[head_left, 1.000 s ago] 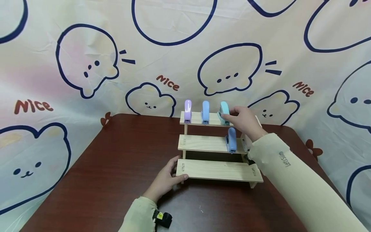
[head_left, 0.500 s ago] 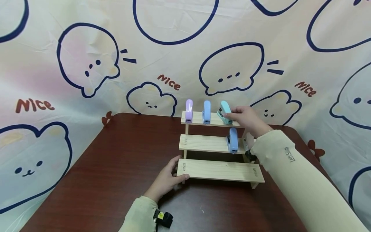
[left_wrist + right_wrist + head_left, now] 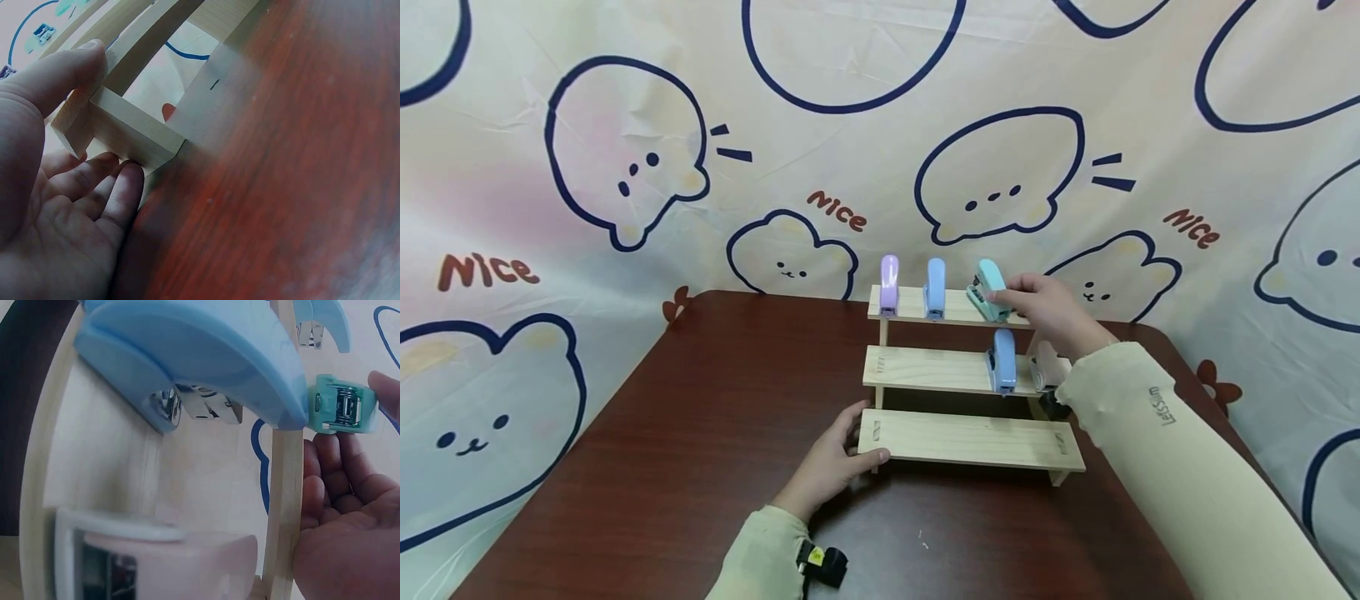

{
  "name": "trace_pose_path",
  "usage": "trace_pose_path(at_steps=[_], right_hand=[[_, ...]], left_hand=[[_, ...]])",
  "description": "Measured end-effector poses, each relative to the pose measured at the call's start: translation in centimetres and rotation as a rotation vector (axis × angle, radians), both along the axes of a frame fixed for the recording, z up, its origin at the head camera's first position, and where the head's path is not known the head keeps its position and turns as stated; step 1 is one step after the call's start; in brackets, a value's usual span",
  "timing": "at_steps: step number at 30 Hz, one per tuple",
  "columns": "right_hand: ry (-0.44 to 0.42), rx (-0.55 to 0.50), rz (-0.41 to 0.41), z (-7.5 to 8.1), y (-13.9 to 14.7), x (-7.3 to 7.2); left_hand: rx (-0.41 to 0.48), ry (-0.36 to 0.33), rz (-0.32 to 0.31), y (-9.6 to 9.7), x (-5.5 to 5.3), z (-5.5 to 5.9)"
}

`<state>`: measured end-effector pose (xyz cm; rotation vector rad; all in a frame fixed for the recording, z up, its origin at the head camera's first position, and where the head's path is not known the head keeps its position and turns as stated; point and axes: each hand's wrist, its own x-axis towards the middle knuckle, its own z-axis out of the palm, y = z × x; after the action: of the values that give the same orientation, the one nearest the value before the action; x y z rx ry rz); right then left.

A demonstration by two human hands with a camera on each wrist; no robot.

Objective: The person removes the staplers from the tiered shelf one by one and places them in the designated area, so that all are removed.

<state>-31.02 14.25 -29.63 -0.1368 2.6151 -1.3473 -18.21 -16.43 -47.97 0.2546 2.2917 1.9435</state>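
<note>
Reaching over the right side of a wooden rack (image 3: pixel 955 368), the person's right hand (image 3: pixel 1060 312) is pinching a teal stapler (image 3: pixel 989 282) between thumb and fingers, with the grip narrowed to the tool's width. The forearm is slanting in from the near right, and the palm is hanging just beyond the rack's right end. The teal stapler is occupying the right part of the top shelf (image 3: pixel 955 308), its upper end leaning left.

At the near left, the left hand (image 3: pixel 831 462) is gripping the left end of the low shelf (image 3: pixel 970 437), its thumb pressing the board and its fingers curling beneath, beside the leg.

Compared with a second ago, the teal stapler is sitting farther right, with a wider gap separating it from the upper blue stapler (image 3: pixel 935 287), and it is tilting more. The right hand and forearm are lying farther right too, so more of the pink stapler (image 3: pixel 1047 367) is showing on the middle shelf (image 3: pixel 925 371). The left hand is keeping its hold.

The purple stapler (image 3: pixel 889 285) is standing at far left and the lower blue stapler (image 3: pixel 1002 361) is staying beside the pink one, while the rack is resting on a dark red surface (image 3: pixel 700 433).
</note>
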Motion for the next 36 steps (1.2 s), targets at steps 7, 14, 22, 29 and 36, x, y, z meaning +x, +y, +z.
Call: trace_pose_path(at_steps=[7, 14, 22, 29, 36], right_hand=[[0.001, -0.015, -0.016, -0.2, 0.4, 0.5], [0.0, -0.025, -0.01, 0.0, 1.3, 1.0], [0.013, -0.04, 0.0, -0.2, 3.4, 1.1], [-0.001, -0.022, -0.031, -0.2, 4.9, 1.3], [0.013, -0.051, -0.032, -0.2, 6.2, 1.6]], left_hand=[[-0.029, 0.004, 0.007, -0.2, 0.2, 0.2], [-0.017, 0.005, 0.015, -0.2, 0.2, 0.3], [-0.022, 0.012, 0.007, -0.1, 0.1, -0.1], [-0.027, 0.006, 0.006, 0.0, -0.1, 0.1], [-0.03, 0.002, 0.008, 0.0, -0.1, 0.2]])
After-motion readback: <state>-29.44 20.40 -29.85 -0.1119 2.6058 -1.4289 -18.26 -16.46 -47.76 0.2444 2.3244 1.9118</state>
